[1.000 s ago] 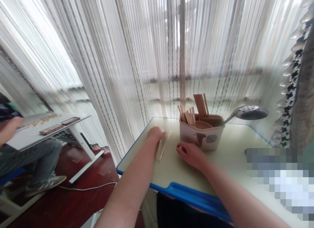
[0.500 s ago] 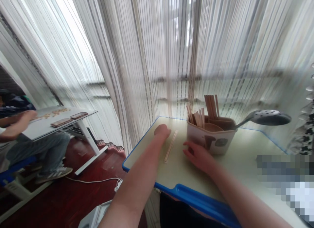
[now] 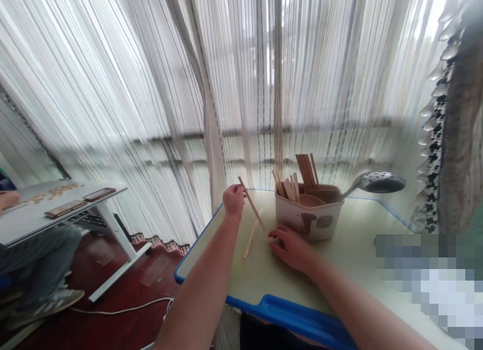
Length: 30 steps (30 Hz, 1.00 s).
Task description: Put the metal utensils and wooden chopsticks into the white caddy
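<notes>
While raised a little above the bench, left hand pinched one wooden stick near its upper end, grip closed on it between thumb and fingers. Stick tilted, upper end pointing up and left, lower end slanting down to the right, close to the bench surface near the right hand's fingertips; whether it touched the surface could not be told. Second stick lay flat on the bench just below, between the two hands, touched by neither.

Right hand rested palm down on the bench, fingers slightly curled and spread toward the lower end of the held stick, holding nothing. Just beside it, to the right and behind, stood a pale utensil holder with a dark print on its front. Inside stood bundles of wooden sticks, upright and leaning, some darker than others. A perforated metal ladle leaned out of the holder toward the right.

Bench pale green with a blue edge, set against a curtain of thin white strings. Far left, well apart, a white table with another person's legs beneath it.
</notes>
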{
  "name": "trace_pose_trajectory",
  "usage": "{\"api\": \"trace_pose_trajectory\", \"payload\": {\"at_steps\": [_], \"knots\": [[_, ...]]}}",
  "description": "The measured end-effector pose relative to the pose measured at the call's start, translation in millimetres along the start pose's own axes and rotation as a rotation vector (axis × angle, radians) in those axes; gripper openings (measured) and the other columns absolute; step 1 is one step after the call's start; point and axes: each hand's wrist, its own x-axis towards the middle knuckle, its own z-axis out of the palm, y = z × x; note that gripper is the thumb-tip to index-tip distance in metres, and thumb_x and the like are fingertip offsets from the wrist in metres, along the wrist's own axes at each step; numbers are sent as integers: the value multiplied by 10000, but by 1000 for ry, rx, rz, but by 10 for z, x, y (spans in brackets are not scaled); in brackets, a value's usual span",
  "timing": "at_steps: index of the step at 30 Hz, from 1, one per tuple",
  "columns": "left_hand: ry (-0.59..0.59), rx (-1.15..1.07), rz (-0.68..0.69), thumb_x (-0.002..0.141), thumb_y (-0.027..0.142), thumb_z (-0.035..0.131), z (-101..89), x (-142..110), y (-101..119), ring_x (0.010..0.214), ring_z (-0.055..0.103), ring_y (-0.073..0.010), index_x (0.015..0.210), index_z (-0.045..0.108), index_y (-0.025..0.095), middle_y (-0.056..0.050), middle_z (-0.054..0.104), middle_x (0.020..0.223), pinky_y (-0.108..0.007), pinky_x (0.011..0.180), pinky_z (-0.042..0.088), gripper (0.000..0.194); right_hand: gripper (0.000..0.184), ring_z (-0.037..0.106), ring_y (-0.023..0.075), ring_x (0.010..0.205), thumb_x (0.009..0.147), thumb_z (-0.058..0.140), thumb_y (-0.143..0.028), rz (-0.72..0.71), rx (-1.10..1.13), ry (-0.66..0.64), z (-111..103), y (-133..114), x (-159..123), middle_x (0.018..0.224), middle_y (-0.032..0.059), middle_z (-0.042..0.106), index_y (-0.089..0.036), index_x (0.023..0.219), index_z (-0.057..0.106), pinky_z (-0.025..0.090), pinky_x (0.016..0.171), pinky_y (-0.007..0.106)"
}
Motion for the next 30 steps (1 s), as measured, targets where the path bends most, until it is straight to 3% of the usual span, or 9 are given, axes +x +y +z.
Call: {"api": "trace_pose_trajectory", "payload": {"at_steps": [3, 4, 9, 13, 19, 24, 30], "knots": [[417, -290, 159, 761, 244, 396, -102, 8, 301, 476, 499, -72, 819, 553, 142, -4, 578, 654, -180, 432, 382, 196, 253, 558, 150, 803, 826, 489, -260, 3, 4, 6, -23, -13, 6, 1007, 68, 588, -176, 1019, 629, 405, 759, 262], [487, -349, 226, 762, 237, 399, -120, 21, 431, 472, 488, -67, 810, 540, 148, 8, 553, 639, -183, 445, 390, 173, 252, 557, 146, 792, 831, 481, -261, 2, 7, 6, -29, -19, 8, 995, 64, 593, -179, 1015, 631, 405, 747, 255], [532, -541, 448, 788, 191, 356, 14, 157, 1116, 448, 423, -52, 817, 452, 183, 51, 438, 601, -174, 441, 361, 100, 219, 552, 136, 757, 825, 488, -275, -5, 13, -3, -16, -12, 58, 891, 39, 614, -198, 958, 644, 394, 696, 228], [437, -652, 475, 808, 193, 356, 308, 282, 1402, 439, 362, -41, 815, 452, 178, 43, 415, 633, -162, 396, 286, 98, 189, 553, 134, 745, 810, 502, -271, 19, 4, 15, 32, 33, 112, 826, 26, 622, -200, 896, 655, 383, 685, 219], [308, -867, 282, 855, 359, 369, 630, 396, 1233, 395, 286, -43, 753, 459, 178, 57, 348, 600, -172, 342, 200, 226, 167, 557, 112, 738, 783, 512, -234, 39, -25, 20, 101, 88, 150, 807, 4, 630, -206, 858, 660, 376, 665, 186], [307, -765, 294, 851, 385, 392, 727, 465, 1026, 416, 339, -36, 726, 425, 180, 55, 388, 609, -155, 377, 249, 243, 171, 544, 110, 714, 796, 504, -250, 33, -12, 28, 50, 67, 147, 772, 9, 622, -189, 820, 662, 368, 650, 189], [264, -521, 379, 855, 361, 410, 702, 434, 997, 458, 406, -50, 779, 506, 165, 36, 464, 622, -174, 455, 342, 231, 200, 529, 114, 682, 814, 494, -267, 32, 8, 14, 16, 75, 118, 731, 20, 609, -169, 748, 655, 363, 638, 198]]}}
